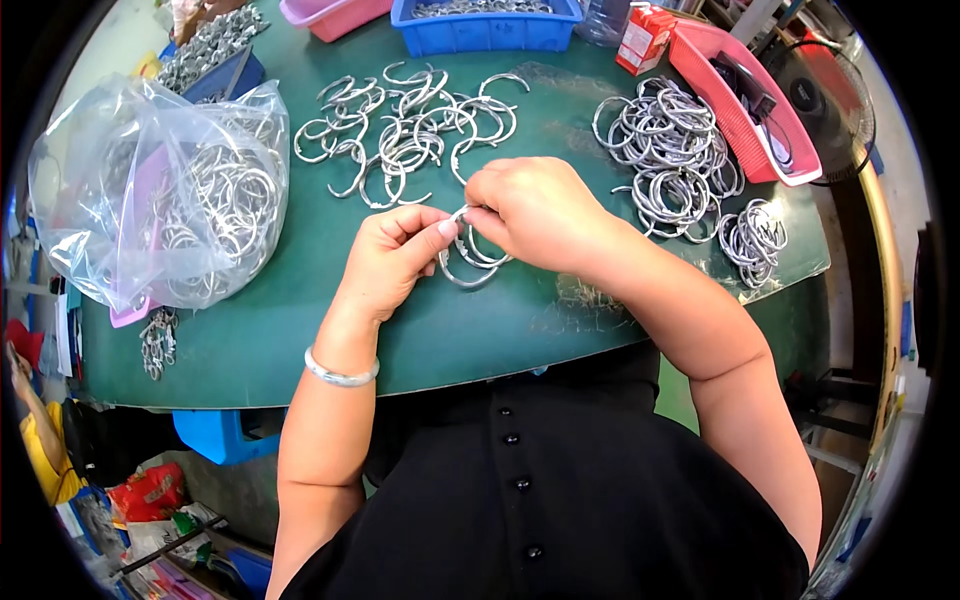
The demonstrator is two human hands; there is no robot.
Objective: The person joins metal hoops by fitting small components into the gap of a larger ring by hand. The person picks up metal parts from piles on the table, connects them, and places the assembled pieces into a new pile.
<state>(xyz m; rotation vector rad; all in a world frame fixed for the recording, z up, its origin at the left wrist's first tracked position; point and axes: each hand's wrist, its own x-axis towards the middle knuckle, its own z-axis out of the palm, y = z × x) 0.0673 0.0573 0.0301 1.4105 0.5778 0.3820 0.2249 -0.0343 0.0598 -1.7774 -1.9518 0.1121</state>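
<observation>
Just in front of me, my left hand (392, 258) pinches a silver metal ring (466, 284) between thumb and fingers. My right hand (540, 208) closes on the top of the same ring, its fingertips partly hidden behind the hand. Another curved piece shows inside or behind the ring; whether it is joined to it, I cannot tell. Beyond my hands lies a loose spread of open, hooked silver rings (405, 132). To the right of my right hand is a heap of closed-looking rings (668, 130), with a smaller bunch of rings (754, 242) nearer the table edge.
A clear plastic bag (95, 190) of rings stands at left, with small metal clasps (158, 342) beside it. A blue bin (487, 36) and a pink bin (335, 18) are at the back. A pink basket (712, 88), red box (645, 38) and fan (830, 110) stand at right.
</observation>
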